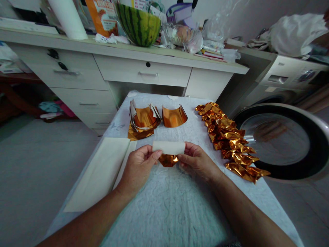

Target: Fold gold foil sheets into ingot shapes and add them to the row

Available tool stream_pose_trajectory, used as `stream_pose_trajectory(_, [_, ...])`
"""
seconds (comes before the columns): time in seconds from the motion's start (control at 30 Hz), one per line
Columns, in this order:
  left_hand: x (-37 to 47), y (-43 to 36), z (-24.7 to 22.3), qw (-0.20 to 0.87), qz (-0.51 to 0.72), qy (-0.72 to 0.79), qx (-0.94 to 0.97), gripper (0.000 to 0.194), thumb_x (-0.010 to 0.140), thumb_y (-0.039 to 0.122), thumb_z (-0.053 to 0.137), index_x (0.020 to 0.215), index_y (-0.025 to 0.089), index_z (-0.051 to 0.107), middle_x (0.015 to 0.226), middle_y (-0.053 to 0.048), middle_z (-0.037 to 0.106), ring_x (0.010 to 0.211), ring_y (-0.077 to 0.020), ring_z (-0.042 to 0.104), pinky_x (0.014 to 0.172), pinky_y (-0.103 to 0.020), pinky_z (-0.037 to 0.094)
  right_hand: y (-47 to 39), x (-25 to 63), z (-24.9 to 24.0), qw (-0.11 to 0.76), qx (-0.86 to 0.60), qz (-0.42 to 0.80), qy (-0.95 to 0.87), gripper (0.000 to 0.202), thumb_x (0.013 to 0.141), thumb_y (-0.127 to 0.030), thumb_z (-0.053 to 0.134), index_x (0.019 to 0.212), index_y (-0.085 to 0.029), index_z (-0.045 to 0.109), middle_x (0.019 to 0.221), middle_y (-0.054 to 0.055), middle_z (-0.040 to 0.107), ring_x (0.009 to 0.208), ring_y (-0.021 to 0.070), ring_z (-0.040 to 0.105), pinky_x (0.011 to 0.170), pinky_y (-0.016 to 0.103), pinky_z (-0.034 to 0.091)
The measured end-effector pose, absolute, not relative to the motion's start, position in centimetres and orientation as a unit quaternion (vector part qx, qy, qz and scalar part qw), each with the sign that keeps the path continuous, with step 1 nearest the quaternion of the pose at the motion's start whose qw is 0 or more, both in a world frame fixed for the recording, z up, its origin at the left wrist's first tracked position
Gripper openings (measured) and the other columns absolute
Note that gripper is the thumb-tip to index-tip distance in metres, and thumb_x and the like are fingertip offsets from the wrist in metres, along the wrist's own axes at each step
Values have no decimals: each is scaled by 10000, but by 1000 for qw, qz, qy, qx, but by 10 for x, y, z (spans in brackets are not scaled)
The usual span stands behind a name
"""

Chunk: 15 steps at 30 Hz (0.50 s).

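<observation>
Between my two hands is a sheet of gold foil paper [168, 160], partly folded, its white side showing along the top. My left hand [140, 163] pinches its left end with thumb and fingers. At the right end, my right hand [196, 160] grips it the same way. Just beyond lie a curled stack of gold foil sheets [144, 118] and a single curved gold sheet [174, 116]. Along the table's right side runs a row of folded gold foil pieces [226, 133]. Left of my left hand lies a pile of pale paper sheets [99, 171].
A pale cloth covers the table [164, 206]. Behind it stands a white desk with drawers [144, 70], holding a cut watermelon [140, 25], a paper roll [69, 20] and plastic bags. At right, a washing machine door [280, 140] hangs open beside the table edge.
</observation>
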<state>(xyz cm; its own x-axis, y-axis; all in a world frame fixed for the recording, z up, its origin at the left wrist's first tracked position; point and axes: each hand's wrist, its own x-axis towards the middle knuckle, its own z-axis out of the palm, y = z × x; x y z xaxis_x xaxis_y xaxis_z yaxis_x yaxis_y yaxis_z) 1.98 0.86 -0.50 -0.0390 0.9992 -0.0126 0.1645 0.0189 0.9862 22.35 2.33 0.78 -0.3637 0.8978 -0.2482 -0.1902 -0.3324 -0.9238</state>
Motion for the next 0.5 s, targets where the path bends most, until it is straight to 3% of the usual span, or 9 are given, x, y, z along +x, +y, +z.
stream_pose_trajectory(0.3, [21, 7, 2, 459, 470, 536, 530, 256, 898, 390, 587, 736, 192, 595, 649, 32, 577, 613, -119, 547, 586, -241, 420, 23, 224, 11, 365, -399, 707, -456, 374, 702, -348, 833, 984, -161, 674, 714, -20, 631, 465, 41, 434, 417, 185, 304])
stream_pose_trajectory(0.43, [26, 7, 2, 495, 511, 498, 495, 145, 910, 337, 570, 990, 218, 542, 728, 47, 617, 655, -114, 585, 617, -229, 460, 23, 217, 8, 405, -421, 694, -421, 360, 691, -366, 831, 930, -163, 653, 691, -23, 631, 438, 45, 450, 392, 182, 317])
stream_pose_trajectory(0.5, [28, 7, 0, 499, 526, 489, 485, 243, 892, 283, 590, 1086, 245, 448, 742, 66, 622, 660, -112, 598, 620, -224, 474, 22, 214, 6, 422, -430, 686, -409, 354, 693, -369, 827, 916, -167, 639, 642, -36, 616, 433, 54, 469, 381, 173, 331])
